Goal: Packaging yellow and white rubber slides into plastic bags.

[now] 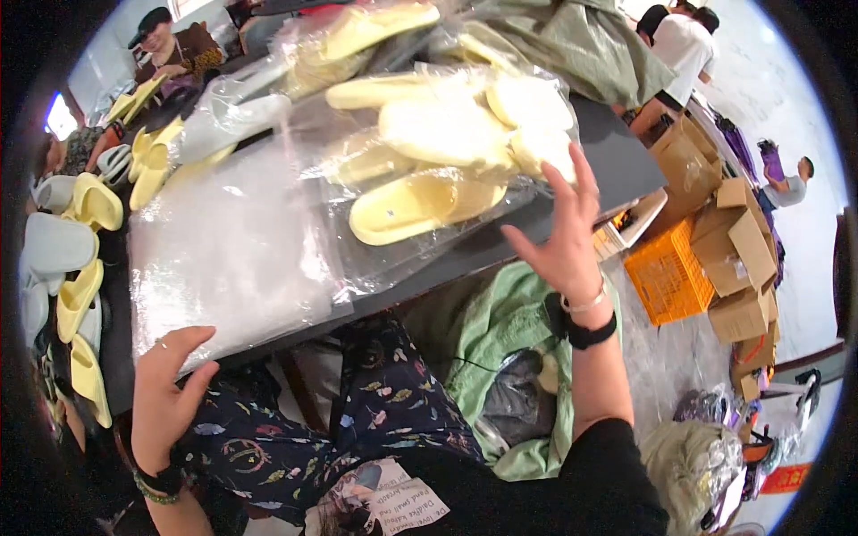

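Note:
My left hand [170, 389] is at the near left corner of a pile of clear plastic bags [228, 255], thumb and forefinger apart; whether it touches the plastic I cannot tell. My right hand [567, 234] is raised with spread fingers at the right end of the bagged slippers, holding nothing. Several pale yellow slippers [420, 129] in clear plastic lie heaped on the dark table [420, 277]. Nearest me in that heap is one yellow slipper [424, 207], sole down.
Loose yellow slippers [80, 299] and grey slippers [58, 241] line the left side. Below the table edge sits an open green sack [487, 308]. An orange crate [668, 272] and cardboard boxes [737, 237] stand right. A person [170, 54] is at the far left.

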{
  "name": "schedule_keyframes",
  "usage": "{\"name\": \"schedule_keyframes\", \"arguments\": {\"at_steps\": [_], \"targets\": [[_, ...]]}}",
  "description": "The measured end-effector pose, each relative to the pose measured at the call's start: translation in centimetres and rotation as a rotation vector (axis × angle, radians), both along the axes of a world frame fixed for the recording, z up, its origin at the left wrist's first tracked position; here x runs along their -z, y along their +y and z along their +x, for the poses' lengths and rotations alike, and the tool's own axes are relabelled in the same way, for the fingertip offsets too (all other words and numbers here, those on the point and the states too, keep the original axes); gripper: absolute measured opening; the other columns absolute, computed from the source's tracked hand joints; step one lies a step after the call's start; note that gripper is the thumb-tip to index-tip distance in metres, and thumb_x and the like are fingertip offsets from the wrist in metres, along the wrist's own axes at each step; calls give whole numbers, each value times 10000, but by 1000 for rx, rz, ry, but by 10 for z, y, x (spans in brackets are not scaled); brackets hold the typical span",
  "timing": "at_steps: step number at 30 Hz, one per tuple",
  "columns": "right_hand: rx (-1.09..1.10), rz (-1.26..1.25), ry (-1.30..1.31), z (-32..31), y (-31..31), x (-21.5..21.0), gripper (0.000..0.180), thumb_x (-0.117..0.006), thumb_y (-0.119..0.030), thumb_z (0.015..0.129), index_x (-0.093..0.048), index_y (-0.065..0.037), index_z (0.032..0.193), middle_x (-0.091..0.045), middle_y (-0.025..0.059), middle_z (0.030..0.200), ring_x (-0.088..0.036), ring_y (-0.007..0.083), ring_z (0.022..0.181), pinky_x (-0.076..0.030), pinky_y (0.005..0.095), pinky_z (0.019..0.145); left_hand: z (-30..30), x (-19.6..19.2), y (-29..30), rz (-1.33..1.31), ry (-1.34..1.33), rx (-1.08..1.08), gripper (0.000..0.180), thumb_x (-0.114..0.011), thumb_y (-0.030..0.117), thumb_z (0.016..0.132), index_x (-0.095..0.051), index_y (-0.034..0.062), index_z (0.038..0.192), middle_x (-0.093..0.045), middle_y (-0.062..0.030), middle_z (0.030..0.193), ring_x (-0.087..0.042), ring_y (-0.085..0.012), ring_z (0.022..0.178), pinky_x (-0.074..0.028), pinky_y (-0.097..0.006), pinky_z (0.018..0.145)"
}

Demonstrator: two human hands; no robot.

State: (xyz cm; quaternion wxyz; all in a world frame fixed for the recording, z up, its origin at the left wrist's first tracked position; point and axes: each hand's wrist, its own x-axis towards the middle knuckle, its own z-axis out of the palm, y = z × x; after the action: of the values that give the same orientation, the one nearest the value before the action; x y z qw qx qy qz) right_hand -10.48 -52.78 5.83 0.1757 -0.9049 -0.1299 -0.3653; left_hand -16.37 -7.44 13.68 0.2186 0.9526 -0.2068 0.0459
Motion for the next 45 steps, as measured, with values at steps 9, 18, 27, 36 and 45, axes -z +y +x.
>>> {"name": "schedule_keyframes", "arguments": {"at_steps": [9, 18, 27, 36, 45], "targets": [[211, -371, 404, 53, 24, -57, 1232, -806, -139, 589, -36, -286, 1540, -100, 213, 1576, -63, 543, 1412, -193, 684, 1076, -28, 4, 33, -73, 19, -103, 327, -695, 94, 774, -648, 11, 1087, -664, -174, 1051, -630, -350, 971, -471, -377, 868], [173, -69, 435, 80, -58, -27, 774, -668, -66, 734, -342, -164, 1429, -597, 223, 1168, -590, 389, 1061, -476, 466, 903, -35, 0, 52, -110, -51, -86, 315, -696, 64, 770, -640, -9, 1072, -660, -193, 1025, -630, -364, 954, -482, -375, 837], [296, -50, -103, 80, -101, -127, 425, -623, -147, 835, -514, 7, 1216, -614, 279, 841, -617, 447, 814, -488, 463, 683, -37, -5, 58, -130, -98, -48, 308, -700, 82, 777, -647, 6, 1070, -667, -176, 1028, -632, -359, 956, -486, -381, 836], [28, 41, -243, 54, 24, -269, 378, -629, -188, 917, -522, 0, 1227, -657, 152, 948, -625, 185, 833, -486, 314, 739, -32, -17, 75, -190, -175, -36, 343, -699, 73, 774, -641, 7, 1105, -673, -157, 1046, -637, -319, 988, -485, -355, 853], [-793, 11, 82, 113, 173, -280, 374, -556, -197, 987, -514, -36, 1322, -622, -1, 1072, -561, 53, 936, -477, 220, 821, -20, 3, 101, -891, -54, -263, 502, -595, 85, 941, -412, 11, 1403, -544, -109, 1308, -586, -171, 1099, -463, -298, 945]]}}
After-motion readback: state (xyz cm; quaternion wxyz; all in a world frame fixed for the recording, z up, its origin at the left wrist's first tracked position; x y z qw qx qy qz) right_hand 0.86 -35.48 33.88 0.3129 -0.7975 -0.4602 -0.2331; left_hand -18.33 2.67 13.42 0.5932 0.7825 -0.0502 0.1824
